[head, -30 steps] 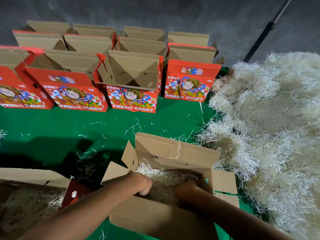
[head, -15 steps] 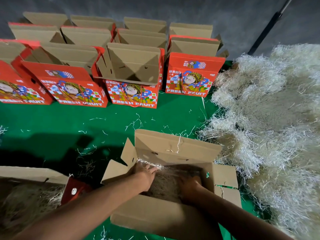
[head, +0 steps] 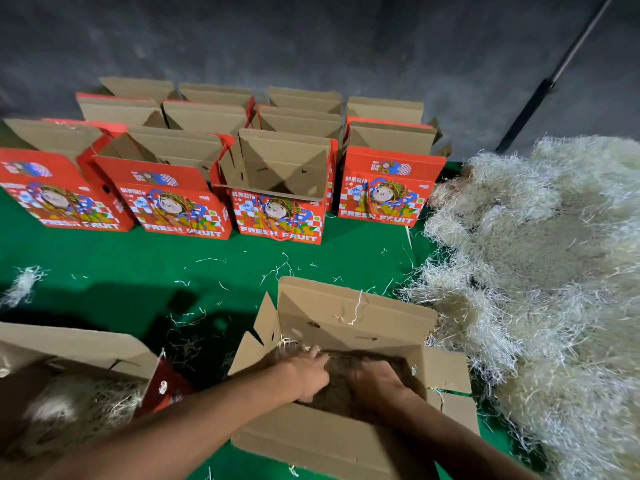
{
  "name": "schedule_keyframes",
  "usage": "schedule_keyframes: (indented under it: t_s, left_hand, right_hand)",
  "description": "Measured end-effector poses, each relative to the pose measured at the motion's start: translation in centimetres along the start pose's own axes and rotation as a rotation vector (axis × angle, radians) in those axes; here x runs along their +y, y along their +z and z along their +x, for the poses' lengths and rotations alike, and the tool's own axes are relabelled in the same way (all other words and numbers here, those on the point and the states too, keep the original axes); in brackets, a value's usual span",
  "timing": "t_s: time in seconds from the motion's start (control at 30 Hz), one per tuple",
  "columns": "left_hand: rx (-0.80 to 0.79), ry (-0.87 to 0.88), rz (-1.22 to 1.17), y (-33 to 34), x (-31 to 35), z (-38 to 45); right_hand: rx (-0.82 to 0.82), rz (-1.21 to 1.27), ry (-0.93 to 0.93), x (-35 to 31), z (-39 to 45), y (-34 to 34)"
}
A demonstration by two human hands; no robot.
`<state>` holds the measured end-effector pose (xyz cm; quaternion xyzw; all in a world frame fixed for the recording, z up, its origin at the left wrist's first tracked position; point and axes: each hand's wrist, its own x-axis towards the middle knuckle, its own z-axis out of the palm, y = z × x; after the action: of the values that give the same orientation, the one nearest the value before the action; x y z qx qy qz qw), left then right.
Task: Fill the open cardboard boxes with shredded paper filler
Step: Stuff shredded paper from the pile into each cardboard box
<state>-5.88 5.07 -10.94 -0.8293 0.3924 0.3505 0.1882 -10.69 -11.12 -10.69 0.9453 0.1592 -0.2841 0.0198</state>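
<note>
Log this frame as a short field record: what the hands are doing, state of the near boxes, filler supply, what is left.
left hand: inside near box, on the filler
right hand: inside same box, on the filler
near box: open, partly filled
box at left: open, holds filler
filler pile: large, right of near box
red boxes: open, in rows behind; front one visibly empty
floor covering: green, stray shreds

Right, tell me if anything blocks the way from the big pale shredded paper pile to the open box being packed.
Nothing visible does. The pale shredded paper pile lies directly right of the open brown cardboard box, its edge reaching the box's right flap. Both the left hand and right hand are inside it, on filler.
</note>
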Motion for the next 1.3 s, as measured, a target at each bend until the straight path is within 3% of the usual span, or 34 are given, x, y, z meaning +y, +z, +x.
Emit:
schedule_keyframes:
  t_s: [0.07, 0.2, 0.47, 0.53, 0.6, 0.67, 0.73, 0.8, 1.0, 1.1, 1.23, 1.3]
  left_hand:
    - [-0.105, -0.065, -0.148, 0.2, 0.1, -0.4]
    - [-0.215, -0.143, -0.259, 0.7, 0.0, -1.3]
    - [-0.274, -0.277, -0.267, 1.4, 0.9, -3.1]
    - [-0.293, -0.238, -0.305, 1.6, 0.8, -3.2]
    - [-0.204, -0.191, -0.358, 1.4, 0.6, -3.1]
    - [-0.001, -0.15, -0.325, 0.9, 0.8, -2.8]
    - [0.215, -0.146, -0.286, 0.2, 1.3, -1.9]
    - [0.282, -0.129, -0.281, 0.1, 1.3, -0.9]
    - [-0.068, -0.161, -0.244, 3.7, -0.7, 1.2]
    - [-0.086, -0.211, -0.415, 3.1, -0.4, 1.5]
    - [-0.042, -0.279, -0.497, 2.2, -0.2, 1.0]
    - [-0.058, -0.293, -0.514, 2.0, -0.1, 0.8]
  right_hand:
    - [-0.095, 0.167, -0.037, -0.1, -0.1, 0.7]
    - [-0.263, 0.145, 0.023, -0.2, -0.1, 2.0]
    - [-0.292, -0.066, 0.145, 0.0, -1.9, 2.0]
    - [-0.207, -0.104, 0.105, 0.6, -2.4, 2.2]
    - [-0.091, 0.031, 0.131, 1.1, -2.5, 1.8]
    - [-0.006, 0.15, 0.191, 0.9, -1.4, 0.4]
    - [0.033, 0.152, 0.137, -0.5, -0.2, -2.0]
    - [-0.001, 0.07, 0.077, -1.3, 1.1, -2.6]
    - [-0.219, -0.023, 0.075, 0.6, 3.0, 1.7]
    - [-0.276, 0.02, 0.077, 0.6, 3.0, 2.9]
    - [-0.243, 0.061, 0.144, -0.3, 3.0, 2.6]
    - [-0.15, 0.042, 0.173, 0.1, 2.8, 2.0]
